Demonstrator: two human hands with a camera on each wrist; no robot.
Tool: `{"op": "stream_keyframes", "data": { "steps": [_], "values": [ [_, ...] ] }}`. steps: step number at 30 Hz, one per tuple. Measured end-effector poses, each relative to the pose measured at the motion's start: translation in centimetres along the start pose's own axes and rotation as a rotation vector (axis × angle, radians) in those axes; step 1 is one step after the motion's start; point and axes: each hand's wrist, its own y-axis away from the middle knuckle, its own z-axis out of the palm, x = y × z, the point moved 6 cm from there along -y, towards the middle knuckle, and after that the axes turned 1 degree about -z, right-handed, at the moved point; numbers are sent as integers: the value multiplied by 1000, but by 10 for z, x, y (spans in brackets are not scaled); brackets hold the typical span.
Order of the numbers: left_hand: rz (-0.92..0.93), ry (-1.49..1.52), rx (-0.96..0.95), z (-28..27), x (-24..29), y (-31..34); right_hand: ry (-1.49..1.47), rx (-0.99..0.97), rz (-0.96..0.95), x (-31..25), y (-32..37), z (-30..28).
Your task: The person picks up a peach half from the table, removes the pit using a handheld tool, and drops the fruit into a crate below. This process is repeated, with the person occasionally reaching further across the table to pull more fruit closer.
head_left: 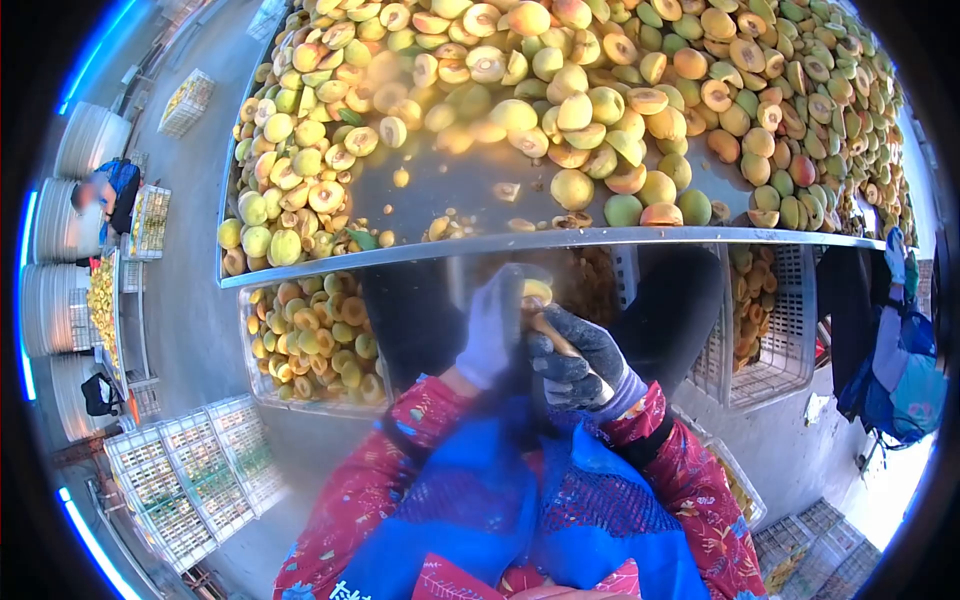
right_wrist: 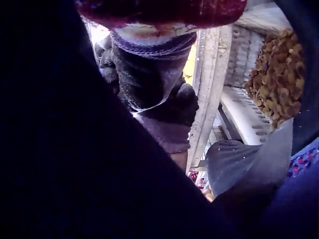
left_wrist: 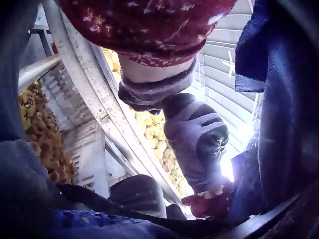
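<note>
My left hand [head_left: 490, 330], in a pale lavender glove, holds a small yellow peach [head_left: 538, 290] in front of my lap. My right hand [head_left: 580, 365], in a dark grey-coated glove, grips a tan handle [head_left: 557, 335] whose upper end meets the fruit. Whatever sits at the handle's far end is hidden by the fruit and fingers. The two hands are close together, just below the near edge of a metal table [head_left: 400, 258] heaped with halved and whole peaches [head_left: 575, 110]. In the right wrist view, the dark glove [right_wrist: 149, 74] shows from behind.
Under the table edge stand a crate [head_left: 320, 402] of peach halves at left and another crate [head_left: 790, 375] at right. Small scraps [head_left: 450, 222] lie on the tabletop. Stacked crates [head_left: 195, 480] are at lower left. Another person [head_left: 890, 360] works at far right, one more [head_left: 120, 195] at far left.
</note>
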Motion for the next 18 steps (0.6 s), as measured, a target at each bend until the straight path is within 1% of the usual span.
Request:
{"op": "stream_keyframes", "data": {
  "steps": [1, 3, 4, 7, 8, 9, 11, 12, 13, 14, 15, 16, 17, 18],
  "values": [
    [-140, 122, 41, -4, -11, 3, 42, 111, -28, 1, -1, -3],
    [19, -149, -71, -8, 9, 4, 137, 336, -82, 2, 1, -6],
    [97, -286, -130, -8, 19, 4, 61, 271, -44, 7, 0, -5],
    [231, -121, -163, -10, 10, 2, 12, 38, 11, 10, -6, -1],
    [229, -174, -101, -10, 2, 5, -27, -65, 24, 10, -9, 0],
    [222, -228, -39, -10, -7, 8, -17, -110, -28, 7, -9, 5],
    [435, -524, 145, -14, -24, 15, 3, -203, -111, 5, -11, 24],
    [380, -505, 193, -19, -7, 16, 26, -226, -157, 0, -12, 32],
    [395, -666, 214, -27, 9, 22, 50, -232, -202, -6, -12, 37],
    [420, -832, 225, -45, 21, 24, 76, -212, -229, -14, -13, 32],
    [423, -990, 344, -82, 15, 35, 122, -183, -246, -24, -11, 17],
    [410, -1143, 467, -118, 8, 46, 127, -93, -219, -26, -7, 8],
    [-349, -498, 472, -159, 10, 42, 138, -1, -186, -31, -2, -1],
    [-438, -876, 484, -189, 18, 47, 101, 0, -108, -31, 2, -10]
  ]
}}
